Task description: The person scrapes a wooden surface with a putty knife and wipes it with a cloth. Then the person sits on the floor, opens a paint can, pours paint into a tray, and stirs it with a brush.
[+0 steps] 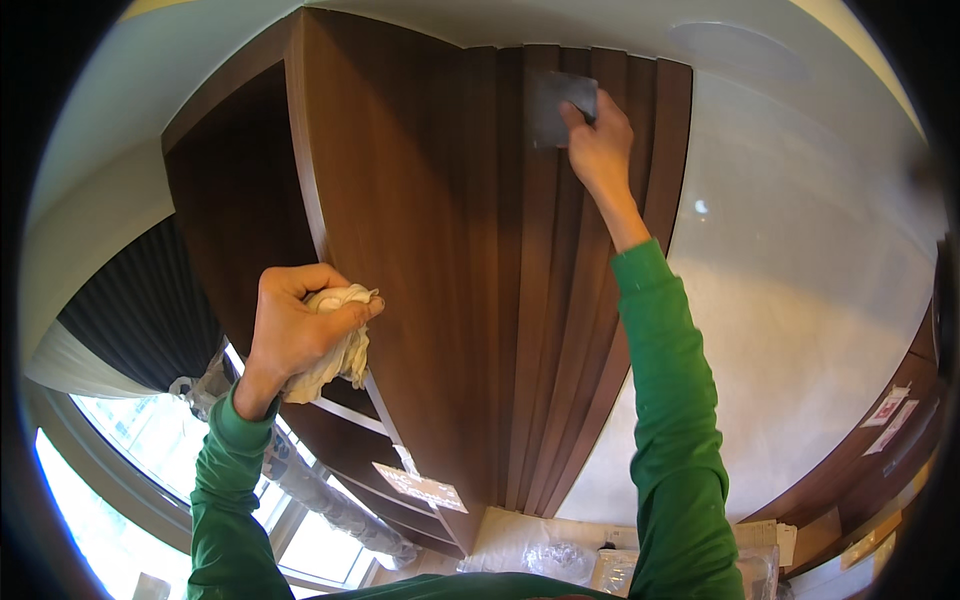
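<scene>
My left hand (300, 330) is closed on a crumpled cream cloth (330, 370), held in front of the lower left part of a dark wooden cabinet side panel (400, 220). My right hand (598, 145) is raised high, gripping a flat grey square piece (555, 100), blurred, against the upper part of the vertical wooden slats (530, 300). Whether the piece is rigid or soft I cannot tell. The cabinet's open dark recess (230, 190) is left of the panel.
A pale glossy wall panel (780, 300) is at the right. Dark pleated curtains (140, 310), bright windows (110, 520) and a plastic-wrapped roll (330, 510) are at the lower left. Plastic-wrapped items (560, 560) and cardboard lie below. A white ceiling (500, 25) bounds the top.
</scene>
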The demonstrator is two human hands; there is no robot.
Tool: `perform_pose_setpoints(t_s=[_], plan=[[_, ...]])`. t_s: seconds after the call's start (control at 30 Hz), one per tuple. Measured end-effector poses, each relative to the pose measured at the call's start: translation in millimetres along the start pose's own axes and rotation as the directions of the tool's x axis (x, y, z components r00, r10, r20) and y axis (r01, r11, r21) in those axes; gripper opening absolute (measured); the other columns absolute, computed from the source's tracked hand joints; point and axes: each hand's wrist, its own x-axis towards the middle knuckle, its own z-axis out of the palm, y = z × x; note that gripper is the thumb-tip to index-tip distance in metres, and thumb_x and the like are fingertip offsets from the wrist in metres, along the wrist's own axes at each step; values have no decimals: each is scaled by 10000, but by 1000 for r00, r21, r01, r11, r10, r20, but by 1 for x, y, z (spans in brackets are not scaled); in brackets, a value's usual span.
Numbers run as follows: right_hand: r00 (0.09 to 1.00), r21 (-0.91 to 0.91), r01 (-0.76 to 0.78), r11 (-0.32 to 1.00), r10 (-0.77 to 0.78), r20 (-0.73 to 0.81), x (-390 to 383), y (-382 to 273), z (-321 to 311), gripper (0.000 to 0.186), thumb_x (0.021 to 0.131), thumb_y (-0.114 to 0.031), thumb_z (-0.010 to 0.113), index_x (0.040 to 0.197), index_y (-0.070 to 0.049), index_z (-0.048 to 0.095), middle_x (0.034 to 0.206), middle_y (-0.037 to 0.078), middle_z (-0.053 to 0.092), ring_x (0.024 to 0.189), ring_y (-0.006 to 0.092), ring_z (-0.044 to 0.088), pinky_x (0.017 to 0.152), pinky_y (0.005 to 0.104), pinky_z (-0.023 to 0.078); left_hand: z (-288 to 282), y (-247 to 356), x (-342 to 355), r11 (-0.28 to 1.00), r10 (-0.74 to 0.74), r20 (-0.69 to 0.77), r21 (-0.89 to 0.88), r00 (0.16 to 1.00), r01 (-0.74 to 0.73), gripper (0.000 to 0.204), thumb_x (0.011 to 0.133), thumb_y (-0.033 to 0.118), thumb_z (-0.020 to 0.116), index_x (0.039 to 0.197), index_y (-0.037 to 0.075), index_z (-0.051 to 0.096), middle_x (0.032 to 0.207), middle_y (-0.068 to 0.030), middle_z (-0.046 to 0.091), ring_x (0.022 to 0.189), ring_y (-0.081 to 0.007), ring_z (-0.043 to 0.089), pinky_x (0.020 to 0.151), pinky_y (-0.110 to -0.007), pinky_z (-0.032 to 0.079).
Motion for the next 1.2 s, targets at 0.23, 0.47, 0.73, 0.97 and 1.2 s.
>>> perform_pose_setpoints(t_s=[0.23, 0.47, 0.73, 0.97, 1.2], plan=[[999, -271, 44, 962, -43, 10, 49, 23, 51, 393, 873, -220, 626, 1165, 41, 598, 993, 246, 688, 981, 443, 645, 875, 509, 495, 13, -16, -2, 978, 183, -162, 133, 970, -163, 207, 692, 58, 804, 637, 3, 612, 553, -34, 608, 484, -69, 580, 459, -205, 435], [999, -313, 43, 949, -44, 3, 64, 32, 61, 399, 870, -235, 637, 1161, 35, 601, 925, 238, 698, 939, 441, 657, 842, 537, 503, 10, -21, -2, 939, 267, -161, 263, 950, -220, 179, 626, 29, 790, 637, -22, 619, 570, -66, 632, 517, -97, 628, 489, -218, 491], [998, -319, 60, 946, -68, -14, 72, 39, 68, 456, 864, -245, 643, 1226, 28, 589, 977, 247, 693, 961, 450, 649, 842, 527, 508, 11, -24, -2, 927, 318, -165, 261, 934, -269, 210, 619, 42, 799, 617, 2, 593, 569, -59, 630, 509, -97, 631, 481, -215, 490], [999, -345, 52, 937, -52, 8, 74, 41, 70, 504, 855, -268, 656, 1265, 15, 581, 1036, 249, 689, 990, 436, 653, 863, 517, 511, 14, -31, 0, 907, 387, -197, 258, 901, -333, 224, 636, 59, 805, 604, 37, 585, 531, -34, 595, 451, -82, 574, 439, -202, 413], [998, -355, 50, 934, -58, -12, 73, 40, 72, 503, 862, -268, 649, 1275, 10, 579, 1054, 238, 691, 999, 429, 655, 866, 510, 513, 13, -35, 0, 904, 397, -188, 248, 898, -347, 227, 630, 83, 810, 607, 48, 587, 534, -33, 600, 442, -96, 582, 435, -200, 424]])
